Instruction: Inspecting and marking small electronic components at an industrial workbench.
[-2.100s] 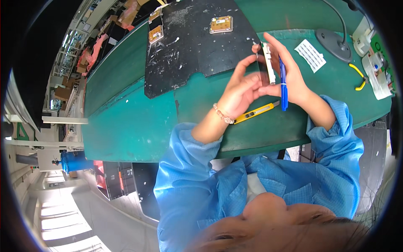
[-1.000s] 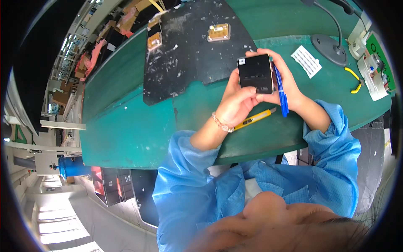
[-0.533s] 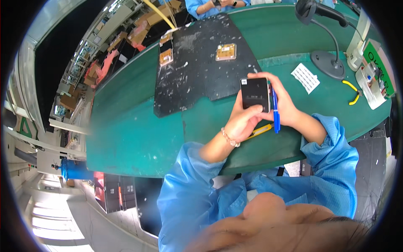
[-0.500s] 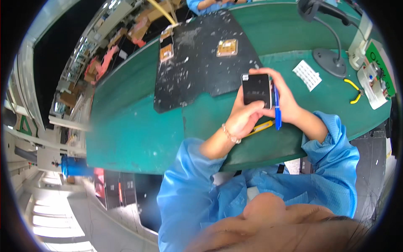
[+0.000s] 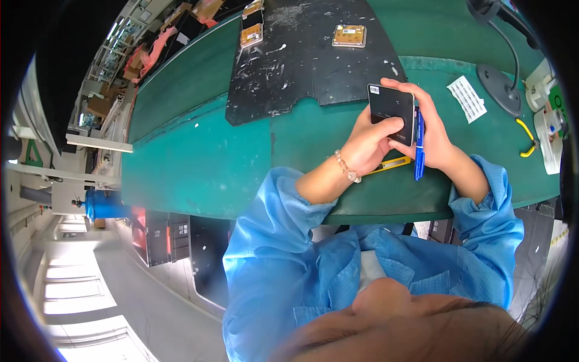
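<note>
A flat black rectangular device (image 5: 386, 107) with a pale rim and a small white label in its corner is held up between both hands. My left hand (image 5: 369, 142) is closed on its lower left side, the thumb lying across the dark face. From the right, my right hand (image 5: 435, 134) wraps the device's edge, fingers behind its top. A blue pen (image 5: 419, 154) is also held in my right hand, upright alongside the device. Just below the hands, a yellow utility knife (image 5: 393, 163) lies on the green mat (image 5: 205, 166), partly covered by them.
A scuffed black sheet (image 5: 289, 66) carries a gold-coloured boxy part (image 5: 349, 36) and another such part (image 5: 251, 35) at its left edge. To the right are a label sheet (image 5: 466, 99), a scanner stand (image 5: 499, 90), yellow-handled pliers (image 5: 528, 139) and a white tray (image 5: 547, 145).
The view has shifted, so the bench things appear higher in the picture. My left thumb has slid up onto the device's face, and the device is turned slightly clockwise. Both hands keep their hold.
</note>
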Action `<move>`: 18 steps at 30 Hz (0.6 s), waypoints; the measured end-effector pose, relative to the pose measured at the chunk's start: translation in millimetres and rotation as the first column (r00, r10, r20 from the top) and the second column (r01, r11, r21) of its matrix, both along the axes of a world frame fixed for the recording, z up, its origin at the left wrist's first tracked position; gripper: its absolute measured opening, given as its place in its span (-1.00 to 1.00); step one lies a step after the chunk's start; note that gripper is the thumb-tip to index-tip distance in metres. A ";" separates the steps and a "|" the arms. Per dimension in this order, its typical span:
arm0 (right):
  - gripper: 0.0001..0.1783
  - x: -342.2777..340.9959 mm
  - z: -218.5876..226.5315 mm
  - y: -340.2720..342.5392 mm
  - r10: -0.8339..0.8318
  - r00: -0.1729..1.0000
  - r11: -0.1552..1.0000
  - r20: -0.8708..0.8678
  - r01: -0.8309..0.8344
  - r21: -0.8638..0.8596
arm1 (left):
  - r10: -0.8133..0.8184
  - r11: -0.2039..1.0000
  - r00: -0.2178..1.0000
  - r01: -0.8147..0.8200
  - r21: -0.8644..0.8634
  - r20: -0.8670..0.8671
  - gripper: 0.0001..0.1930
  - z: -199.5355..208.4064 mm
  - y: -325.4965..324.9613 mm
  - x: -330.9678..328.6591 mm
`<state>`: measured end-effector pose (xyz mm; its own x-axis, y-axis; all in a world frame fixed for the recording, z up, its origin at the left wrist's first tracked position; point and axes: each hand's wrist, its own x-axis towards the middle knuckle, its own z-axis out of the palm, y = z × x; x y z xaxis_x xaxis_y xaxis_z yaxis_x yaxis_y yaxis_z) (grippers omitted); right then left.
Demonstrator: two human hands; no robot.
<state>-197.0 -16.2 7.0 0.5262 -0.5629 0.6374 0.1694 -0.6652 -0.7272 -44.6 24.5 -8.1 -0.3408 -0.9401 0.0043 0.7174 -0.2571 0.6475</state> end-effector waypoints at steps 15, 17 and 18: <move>-0.01 -6.0 -0.3 -4.9 0.014 0.998 0.992 0.057 -0.021 0.123 | 0.112 0.993 0.994 -0.112 -0.041 0.007 -0.59 0.2 -8.0 10.0; -0.01 -6.0 0.3 -3.5 0.033 0.997 0.988 0.068 -0.043 0.147 | 0.106 0.993 0.994 -0.106 -0.051 0.009 -0.58 0.5 -7.7 10.0; -0.02 -6.1 0.5 -2.8 0.020 0.998 0.991 0.053 -0.027 0.128 | 0.100 0.993 0.995 -0.100 -0.060 0.010 -0.57 0.5 -7.4 10.0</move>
<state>-203.1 -19.0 7.5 0.5087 -0.6296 0.5872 0.2232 -0.5623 -0.7962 -34.6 17.1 -7.6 -0.2456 -0.9677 0.0576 0.7288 -0.1451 0.6691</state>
